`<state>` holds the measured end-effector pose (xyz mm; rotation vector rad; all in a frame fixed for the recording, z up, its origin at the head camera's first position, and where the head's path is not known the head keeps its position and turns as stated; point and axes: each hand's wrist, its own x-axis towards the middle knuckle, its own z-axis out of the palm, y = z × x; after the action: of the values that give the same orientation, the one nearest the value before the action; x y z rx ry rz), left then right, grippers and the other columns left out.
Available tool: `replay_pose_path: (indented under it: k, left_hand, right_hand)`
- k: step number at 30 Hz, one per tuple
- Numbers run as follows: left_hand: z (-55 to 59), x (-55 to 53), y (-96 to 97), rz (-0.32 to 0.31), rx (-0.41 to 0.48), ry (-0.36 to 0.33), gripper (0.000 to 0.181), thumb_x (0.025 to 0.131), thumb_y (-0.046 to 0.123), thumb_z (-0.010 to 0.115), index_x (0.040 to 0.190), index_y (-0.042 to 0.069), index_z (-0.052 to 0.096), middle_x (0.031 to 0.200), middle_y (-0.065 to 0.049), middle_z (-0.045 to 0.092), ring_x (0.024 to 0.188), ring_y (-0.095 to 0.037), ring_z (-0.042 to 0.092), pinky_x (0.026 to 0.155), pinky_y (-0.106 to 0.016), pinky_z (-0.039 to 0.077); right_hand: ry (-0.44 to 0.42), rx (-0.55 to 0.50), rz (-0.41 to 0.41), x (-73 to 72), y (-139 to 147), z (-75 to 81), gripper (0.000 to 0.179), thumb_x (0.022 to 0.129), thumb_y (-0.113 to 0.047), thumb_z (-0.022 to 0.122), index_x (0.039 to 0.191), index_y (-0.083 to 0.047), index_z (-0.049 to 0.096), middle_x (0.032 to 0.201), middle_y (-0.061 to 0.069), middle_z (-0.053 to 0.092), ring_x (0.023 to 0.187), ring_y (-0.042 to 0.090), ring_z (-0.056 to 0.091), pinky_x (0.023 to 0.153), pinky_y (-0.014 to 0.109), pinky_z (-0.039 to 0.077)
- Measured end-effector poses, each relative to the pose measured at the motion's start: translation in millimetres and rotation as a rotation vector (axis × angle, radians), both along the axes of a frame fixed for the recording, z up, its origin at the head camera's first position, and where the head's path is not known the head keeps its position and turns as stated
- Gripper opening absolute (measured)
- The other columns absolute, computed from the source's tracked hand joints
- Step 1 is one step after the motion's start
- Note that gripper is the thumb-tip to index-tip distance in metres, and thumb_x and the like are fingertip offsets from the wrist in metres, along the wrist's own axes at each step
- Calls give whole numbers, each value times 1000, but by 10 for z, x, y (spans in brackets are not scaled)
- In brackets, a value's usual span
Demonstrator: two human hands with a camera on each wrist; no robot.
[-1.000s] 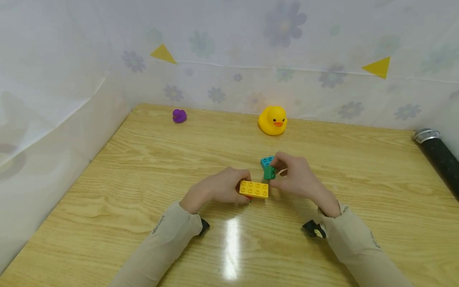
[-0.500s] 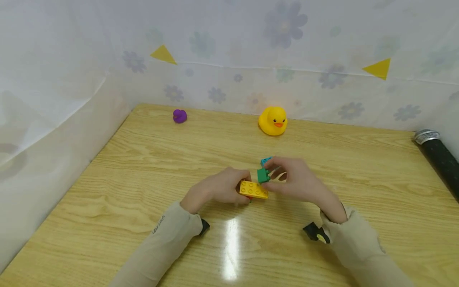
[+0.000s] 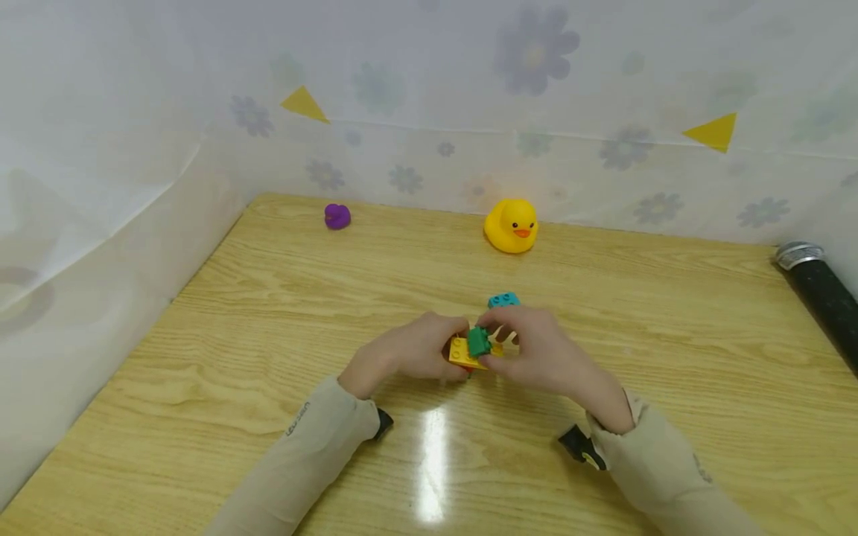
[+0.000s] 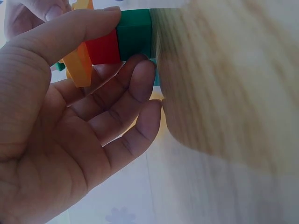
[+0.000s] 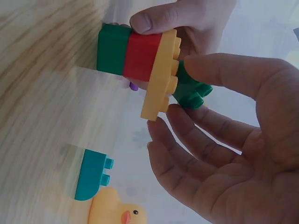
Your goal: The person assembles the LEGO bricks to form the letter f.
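Green brick [image 3: 479, 342], tilted at the yellow brick's [image 3: 460, 351] studs (contact uncertain), looks light, stiff and sturdy; its plain sides suit a pinch. The right hand [image 3: 536, 347] pinches it, thumb opposing fingers; the left hand [image 3: 418, 348] grips beneath the yellow brick. There, wrist views clearly reveal a red brick [image 5: 142, 56] and base brick [image 5: 113, 50], which the head view mostly hides. Beyond the yellow brick sits a teal brick [image 3: 503, 299].

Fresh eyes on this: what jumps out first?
Probably the yellow duck, at the back of the table. Then, centre, the left hand gripping a green-red-yellow block stack while the right hand holds a small green block at its yellow top. Microphone, far right.
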<state>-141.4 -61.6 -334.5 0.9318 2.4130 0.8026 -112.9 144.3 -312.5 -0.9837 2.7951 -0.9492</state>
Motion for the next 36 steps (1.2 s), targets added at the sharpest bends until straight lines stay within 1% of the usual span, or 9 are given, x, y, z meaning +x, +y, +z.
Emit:
replay_pose_path:
  k: [5,10,12,15,18,20,25,32,36]
  left_hand:
    - [4,-1,-1,5,3,-15,27,84,21,75,103,13,56,88,5,60,73,-9,53,66,-23,45]
    - [3,2,-4,0,5,-5,26,84,21,74,100,13,56,86,4,59,71,-9,53,64,-23,44]
    - [2,4,-5,-1,6,1,26,84,22,74,100,14,56,85,4,59,71,-9,53,63,-23,44]
    - [0,5,-6,-1,9,-1,26,84,22,74,101,14,56,85,4,60,71,-9,53,63,-23,44]
    - [3,4,-8,-3,13,-3,25,85,22,73,102,14,56,87,4,60,73,-9,54,64,-24,45]
    - [6,3,-9,-6,15,-1,26,85,22,73,104,15,56,89,5,60,75,-9,55,67,-24,46]
    - [10,-2,-10,-7,11,3,29,85,22,73,107,14,56,93,5,60,79,-10,56,70,-25,46]
    - [16,1,-14,-8,9,-5,36,85,23,73,115,13,55,92,5,60,77,-10,56,69,-25,46]
    - [6,1,-12,-8,14,-9,36,85,23,73,114,12,55,94,5,61,77,-9,56,69,-24,47]
  right_hand:
    - [0,-7,-34,17,-6,28,29,75,-6,79,100,-6,65,80,-3,62,70,18,56,62,32,49]
    - [30,-2,-27,33,-46,14,27,74,-5,79,98,-4,66,73,-3,58,60,13,47,54,25,42]
    - [52,6,-25,42,-61,-3,27,75,-7,80,99,-3,66,76,-1,60,62,13,48,56,26,42]
    - [81,5,-22,54,-80,-22,30,76,-11,80,102,-3,67,87,3,64,74,18,55,65,31,47]
    - [106,-24,-8,60,-94,-39,32,77,-11,79,105,-1,66,97,7,67,86,25,60,74,39,51]
    - [102,-49,0,62,-102,-48,32,78,-10,78,106,-1,66,100,8,69,89,26,63,77,42,51]
    - [71,-75,-8,63,-118,-58,31,77,-10,78,105,-3,66,96,5,69,87,21,63,75,40,52]
    - [75,-89,4,48,-105,-63,32,77,-9,78,106,-5,65,94,3,68,82,18,60,72,38,51]
    - [69,-95,14,36,-88,-62,31,77,-9,77,106,-6,66,95,2,68,82,18,61,72,38,51]
